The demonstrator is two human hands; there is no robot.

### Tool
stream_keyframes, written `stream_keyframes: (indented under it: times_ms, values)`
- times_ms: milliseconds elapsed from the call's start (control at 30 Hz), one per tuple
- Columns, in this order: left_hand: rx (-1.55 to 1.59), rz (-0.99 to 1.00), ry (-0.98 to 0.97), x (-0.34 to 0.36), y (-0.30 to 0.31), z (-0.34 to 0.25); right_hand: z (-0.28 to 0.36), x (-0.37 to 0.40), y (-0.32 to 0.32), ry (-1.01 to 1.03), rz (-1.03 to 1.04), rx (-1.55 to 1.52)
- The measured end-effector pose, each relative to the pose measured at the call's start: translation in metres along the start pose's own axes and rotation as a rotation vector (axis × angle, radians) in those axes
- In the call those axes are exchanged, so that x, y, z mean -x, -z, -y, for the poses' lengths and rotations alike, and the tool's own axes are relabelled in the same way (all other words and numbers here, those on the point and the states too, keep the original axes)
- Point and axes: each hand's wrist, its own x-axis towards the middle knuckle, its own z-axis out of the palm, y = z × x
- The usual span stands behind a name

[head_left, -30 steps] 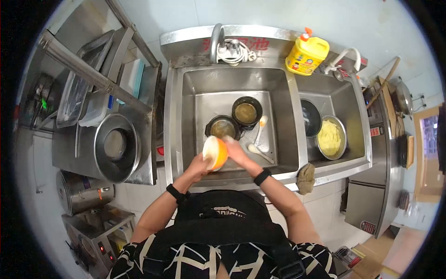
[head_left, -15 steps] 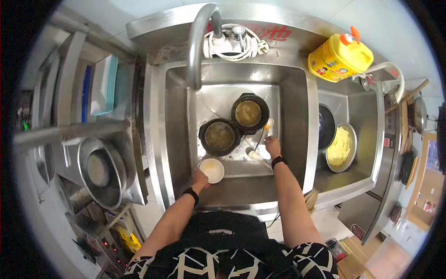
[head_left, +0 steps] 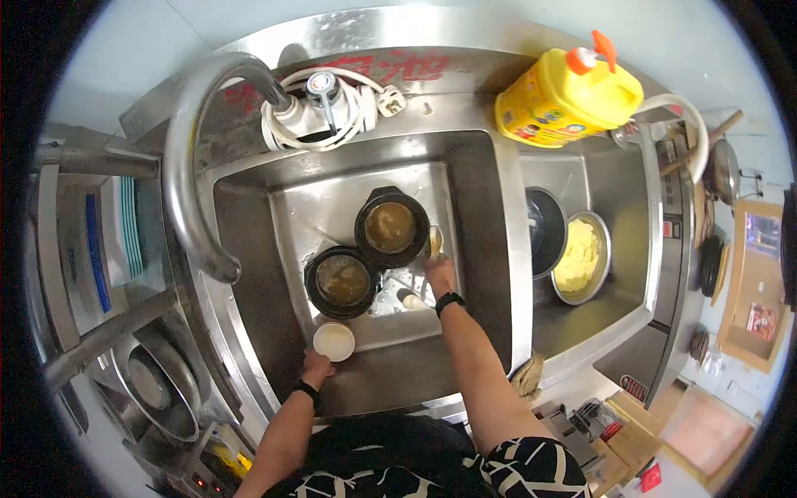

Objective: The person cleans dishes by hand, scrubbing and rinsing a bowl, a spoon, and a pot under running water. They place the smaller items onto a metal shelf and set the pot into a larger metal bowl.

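A small white bowl (head_left: 334, 341) is gripped at its lower left rim by my left hand (head_left: 316, 365), over the near part of the sink (head_left: 415, 338). Just beyond it are two black pots touching each other, the nearer one (head_left: 342, 282) and the farther one (head_left: 391, 227), both holding brownish liquid. My right hand (head_left: 441, 274) is closed around the handle of a spoon (head_left: 436, 236), whose bowl lies beside the farther pot. Below the pots, a white-tipped utensil (head_left: 410, 299) rests on the wet sink floor.
A curved faucet (head_left: 188, 174) arches over the sink's left side. Behind stand a coiled white cable (head_left: 365, 124) and a yellow jug (head_left: 564, 100). The right basin holds a dark pan (head_left: 544, 232) and a metal bowl of yellow food (head_left: 579, 256). Metal pans (head_left: 170, 390) sit at left.
The view has shifted and turned, so the sink sits farther left. My right hand has moved up close to the spoon and now holds it. My left hand still holds the white bowl.
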Motion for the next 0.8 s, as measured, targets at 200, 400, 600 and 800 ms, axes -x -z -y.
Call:
stream_keyframes:
  times_ms: [200,400,600,800]
  values:
    - [0.3,-0.232,-0.345,0.052,0.045,-0.073,0.024,0.058,0.036,0.823,0.069,0.509]
    - [0.542,-0.085,-0.764,0.111,0.055,-0.143,0.065,0.202,0.04,0.106,0.358,-0.712]
    - [0.65,-0.029,-0.717,0.181,0.052,-0.126,0.063,0.244,0.068,0.003,0.324,-1.061]
    - [0.363,-0.197,-0.933,0.247,0.062,-0.123,0.083,0.242,0.107,0.428,0.021,-1.216]
